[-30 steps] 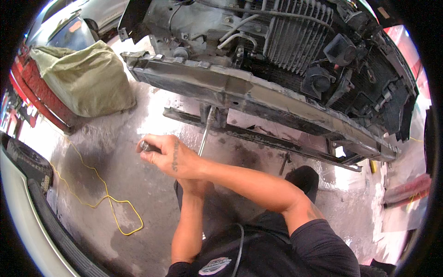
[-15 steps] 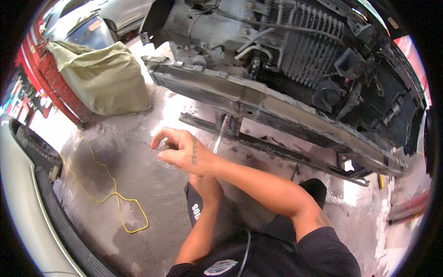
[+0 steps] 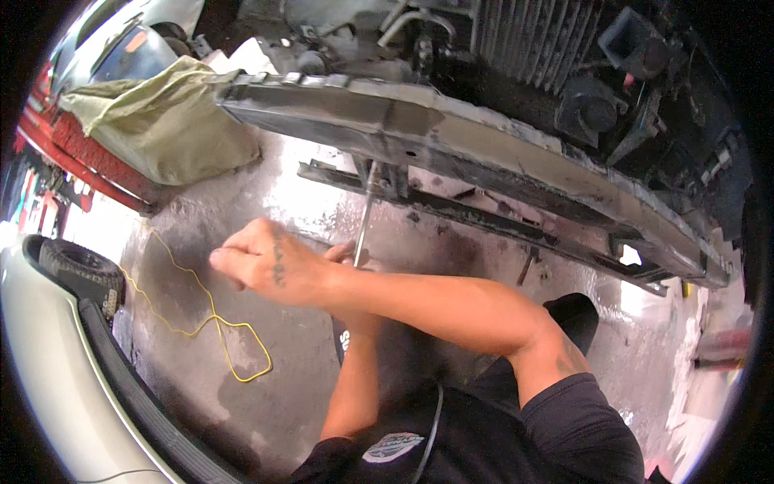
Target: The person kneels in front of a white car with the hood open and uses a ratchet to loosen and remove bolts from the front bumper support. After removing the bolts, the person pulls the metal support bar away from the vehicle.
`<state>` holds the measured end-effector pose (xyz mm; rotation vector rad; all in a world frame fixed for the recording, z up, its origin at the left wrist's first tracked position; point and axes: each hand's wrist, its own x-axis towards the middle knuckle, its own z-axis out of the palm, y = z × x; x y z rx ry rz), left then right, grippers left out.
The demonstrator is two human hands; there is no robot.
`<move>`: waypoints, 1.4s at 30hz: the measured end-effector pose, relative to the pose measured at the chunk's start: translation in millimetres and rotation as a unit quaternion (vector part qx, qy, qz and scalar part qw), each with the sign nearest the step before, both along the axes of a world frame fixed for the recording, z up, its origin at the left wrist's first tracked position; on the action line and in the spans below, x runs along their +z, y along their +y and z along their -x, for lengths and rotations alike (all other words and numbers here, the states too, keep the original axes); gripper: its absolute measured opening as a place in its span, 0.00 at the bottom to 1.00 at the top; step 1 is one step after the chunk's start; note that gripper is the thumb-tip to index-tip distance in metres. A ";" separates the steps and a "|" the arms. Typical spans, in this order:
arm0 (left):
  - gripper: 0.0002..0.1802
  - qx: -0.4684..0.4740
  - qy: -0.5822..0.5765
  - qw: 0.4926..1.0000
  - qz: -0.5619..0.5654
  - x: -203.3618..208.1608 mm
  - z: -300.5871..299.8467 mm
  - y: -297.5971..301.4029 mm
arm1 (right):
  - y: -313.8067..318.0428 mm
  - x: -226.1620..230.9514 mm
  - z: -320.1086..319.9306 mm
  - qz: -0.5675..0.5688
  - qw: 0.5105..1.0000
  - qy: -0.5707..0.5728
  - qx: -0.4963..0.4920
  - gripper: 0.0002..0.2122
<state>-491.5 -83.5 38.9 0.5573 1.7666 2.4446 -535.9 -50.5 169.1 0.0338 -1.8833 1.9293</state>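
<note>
A long, shiny metal rod [image 3: 365, 222] slants up to a bracket [image 3: 389, 179] under the car's front crossbeam [image 3: 476, 153]. At the rod's lower end, the fingers of my left hand [image 3: 341, 252] show beside it, seemingly closed around it; my right forearm covers most of this hand. My right arm crosses over from the right. Left of the rod, my right hand [image 3: 262, 262] is closed, back of the hand up, and whatever its fingers may hold is hidden. A thin lower rail [image 3: 476, 211] runs below the crossbeam.
Radiator fins [image 3: 532, 40] and dark engine parts rise behind the crossbeam. A yellow cord [image 3: 242, 325] lies looped on the floor. At far left are a pale car panel [image 3: 40, 363] and a red post [image 3: 89, 165], with a draped khaki cover [image 3: 173, 121] beside it.
My right hand has moved left and slightly up, its fingers curling tighter. More of the rod and some left-hand fingers now show. The view has shifted, so the car front sits higher.
</note>
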 end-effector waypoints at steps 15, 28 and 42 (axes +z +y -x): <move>0.10 0.003 0.167 0.983 0.078 -25.4 14.6 -4.6 | -0.5 -4.7 -13.8 -0.097 0.994 0.009 -0.054 0.15; 0.04 -0.025 0.269 0.959 0.085 -23.4 14.4 -7.0 | -3.2 -9.4 -58.2 0.003 0.987 0.135 -0.088 0.16; 0.43 -0.441 -0.340 0.794 -0.243 -4.1 57.2 -19.9 | 4.3 -2.1 -4.6 -0.108 0.991 0.039 -0.064 0.14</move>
